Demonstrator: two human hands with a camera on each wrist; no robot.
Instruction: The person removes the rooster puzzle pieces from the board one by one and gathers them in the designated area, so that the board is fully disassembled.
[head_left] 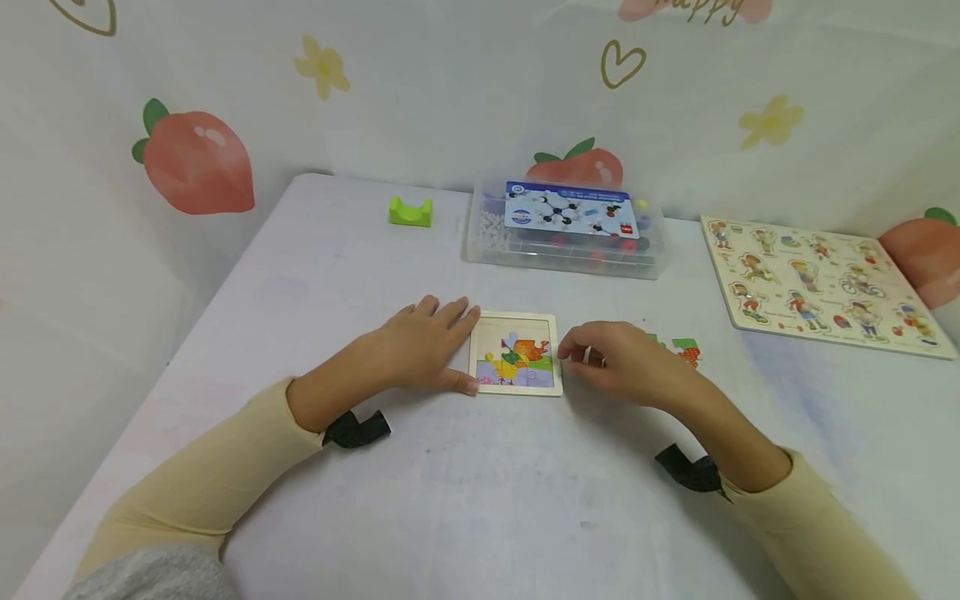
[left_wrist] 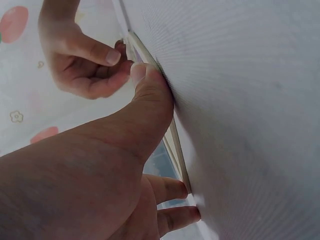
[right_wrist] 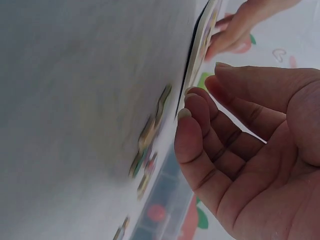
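Note:
A small square wooden puzzle tray (head_left: 491,327) lies flat on the table, partly filled with joined colourful pieces (head_left: 529,352); bare wood shows in its upper part. My left hand (head_left: 423,348) rests along the tray's left edge, fingers spread, thumb at the lower left corner. Beside the right edge hovers my right hand (head_left: 622,358), its fingers loosely bent. In the right wrist view a gap shows between that hand's thumb and fingers (right_wrist: 189,137), with nothing held. Loose puzzle pieces (head_left: 686,351) lie just beyond the right hand, partly hidden by it.
A clear plastic case (head_left: 487,250) with a blue molecule-picture card (head_left: 570,210) stands at the back. Left of it sits a green notched block (head_left: 410,212). At the back right lies a wooden picture board (head_left: 780,287). A printed cloth (head_left: 420,100) hangs behind the table.

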